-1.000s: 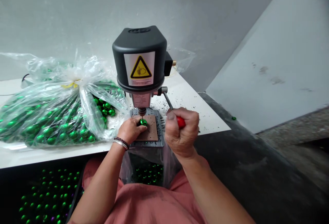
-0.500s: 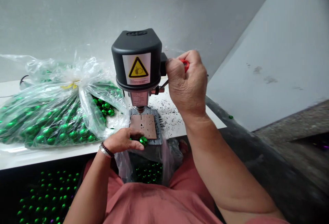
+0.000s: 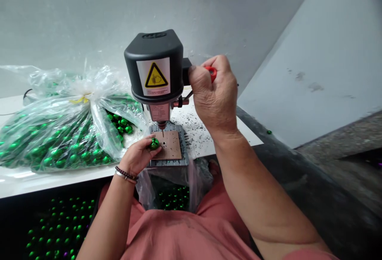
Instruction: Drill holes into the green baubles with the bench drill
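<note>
Between the thumb and fingers of my left hand (image 3: 139,153) is a shiny green ball (image 3: 154,144), held at the left side of a brown board (image 3: 171,148). The board, with a small dark hole in it, lies on the grey base (image 3: 184,157) of a drill press (image 3: 153,67). Above the hole, a thin drill bit (image 3: 163,134) points down, apart from the ball. My right hand (image 3: 213,93) is wrapped round the red knob (image 3: 212,74) of the press's feed lever, raised beside the black motor housing.
Left of the press, a clear plastic bag (image 3: 59,132) tied with yellow holds many green balls. Dark shavings (image 3: 195,130) litter the white table (image 3: 250,134). Below are a dark container (image 3: 56,228) of green balls and an open bag (image 3: 173,196) with more. One ball (image 3: 269,132) lies on the floor.
The feed lever rose with my right hand and the bit came up. My left hand drew one green ball off toward the table's front edge, then came back over the board holding a ball.
</note>
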The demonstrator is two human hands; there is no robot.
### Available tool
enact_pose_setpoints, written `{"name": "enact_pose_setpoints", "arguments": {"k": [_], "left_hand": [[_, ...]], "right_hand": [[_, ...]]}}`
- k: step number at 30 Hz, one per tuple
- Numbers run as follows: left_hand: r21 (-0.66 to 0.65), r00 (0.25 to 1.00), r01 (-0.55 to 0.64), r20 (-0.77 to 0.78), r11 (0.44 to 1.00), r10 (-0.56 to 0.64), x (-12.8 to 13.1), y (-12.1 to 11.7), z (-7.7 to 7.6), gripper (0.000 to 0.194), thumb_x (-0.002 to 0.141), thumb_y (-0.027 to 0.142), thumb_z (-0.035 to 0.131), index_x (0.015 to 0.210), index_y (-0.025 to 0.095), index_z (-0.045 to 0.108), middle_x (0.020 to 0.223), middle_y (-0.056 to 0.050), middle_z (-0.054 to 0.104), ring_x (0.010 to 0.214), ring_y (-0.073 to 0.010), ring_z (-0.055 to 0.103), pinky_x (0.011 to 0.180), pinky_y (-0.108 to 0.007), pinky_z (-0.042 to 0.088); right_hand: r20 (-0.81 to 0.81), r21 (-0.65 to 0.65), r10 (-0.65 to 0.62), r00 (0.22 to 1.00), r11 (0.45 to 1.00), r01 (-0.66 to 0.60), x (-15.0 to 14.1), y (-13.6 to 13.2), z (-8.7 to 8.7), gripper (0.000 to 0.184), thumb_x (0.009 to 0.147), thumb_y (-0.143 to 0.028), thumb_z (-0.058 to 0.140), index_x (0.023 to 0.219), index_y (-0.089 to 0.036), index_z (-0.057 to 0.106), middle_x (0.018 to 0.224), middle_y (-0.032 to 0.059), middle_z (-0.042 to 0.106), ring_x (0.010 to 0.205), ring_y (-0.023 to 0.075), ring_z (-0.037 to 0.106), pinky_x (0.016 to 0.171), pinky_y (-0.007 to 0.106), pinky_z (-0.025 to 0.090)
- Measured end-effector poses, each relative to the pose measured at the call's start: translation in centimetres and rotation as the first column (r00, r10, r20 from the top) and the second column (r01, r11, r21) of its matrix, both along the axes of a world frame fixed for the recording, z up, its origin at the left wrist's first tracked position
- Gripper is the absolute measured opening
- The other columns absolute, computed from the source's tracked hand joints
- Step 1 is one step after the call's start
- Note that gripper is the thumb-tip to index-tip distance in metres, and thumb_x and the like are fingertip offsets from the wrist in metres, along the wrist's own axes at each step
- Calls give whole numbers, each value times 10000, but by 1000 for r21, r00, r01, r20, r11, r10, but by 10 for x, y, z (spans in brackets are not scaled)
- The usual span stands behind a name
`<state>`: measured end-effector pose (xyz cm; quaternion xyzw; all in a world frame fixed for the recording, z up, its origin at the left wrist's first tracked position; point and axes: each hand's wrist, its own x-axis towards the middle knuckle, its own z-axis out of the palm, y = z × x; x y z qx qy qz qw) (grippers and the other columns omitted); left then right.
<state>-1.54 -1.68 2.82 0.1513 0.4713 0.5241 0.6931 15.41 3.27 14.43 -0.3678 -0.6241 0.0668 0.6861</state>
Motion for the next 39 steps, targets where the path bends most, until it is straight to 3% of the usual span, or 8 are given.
{"name": "enact_pose_setpoints", "arguments": {"k": [5,8,10,12,15,21,32,39], "left_hand": [[71,995,46,-87,996,-40,-1,-3,-4,326,650,27,580,967,100,594,772,-39,627,746,-125,618,816,-317,511],[141,934,118,-353,983,-62,0,-1,-12,370,645,135,653,1006,137,572,816,-25,640,736,-120,611,776,-296,505],[188,794,205,-605,960,-52,1,2,-17,383,635,214,678,997,152,569,856,-32,651,766,-144,611,763,-308,496],[184,579,297,-815,937,-23,2,6,-20,370,636,265,675,977,157,577,896,-49,657,827,-177,609,787,-333,479],[109,279,382,-960,918,-2,5,10,-20,351,660,283,649,989,176,591,953,-55,660,897,-196,601,836,-347,450],[19,47,454,-999,891,-2,11,15,-18,414,682,292,627,1082,189,599,1046,-54,654,931,-203,598,845,-327,449],[128,124,620,-990,774,65,13,24,-27,401,771,320,560,1126,141,609,1170,-103,607,1082,-221,550,974,-347,395],[106,114,548,-992,830,52,14,20,-29,417,729,322,594,1112,158,609,1105,-88,651,1044,-228,571,942,-370,411]], "right_hand": [[-32,-14,68,997,998,-68,-1,-4,1,229,824,-346,485,699,-196,365,565,-64,312,525,24,454,488,141,421],[-25,-62,9,1000,998,-10,-1,-6,3,226,821,-321,489,686,-194,360,554,-69,311,479,13,420,458,132,385],[-2,-97,-34,999,995,34,-1,-6,5,232,812,-305,503,674,-193,354,543,-71,305,457,10,392,444,132,359],[25,-123,-64,998,990,67,0,-5,6,245,798,-303,525,666,-192,351,538,-70,297,457,12,376,446,140,346],[44,-140,-78,996,987,84,2,-4,7,249,792,-324,526,666,-192,357,547,-64,298,476,18,364,459,149,329],[33,-167,-44,998,985,49,3,-5,7,267,779,-352,542,669,-194,357,563,-60,312,492,25,334,469,158,330],[87,-167,-38,995,985,52,5,-2,7,272,815,-387,499,688,-193,357,575,-52,304,496,34,401,479,167,360],[62,-146,-54,997,987,62,4,-11,0,232,799,-377,497,709,-196,383,578,-64,347,488,29,389,485,167,367]]}}
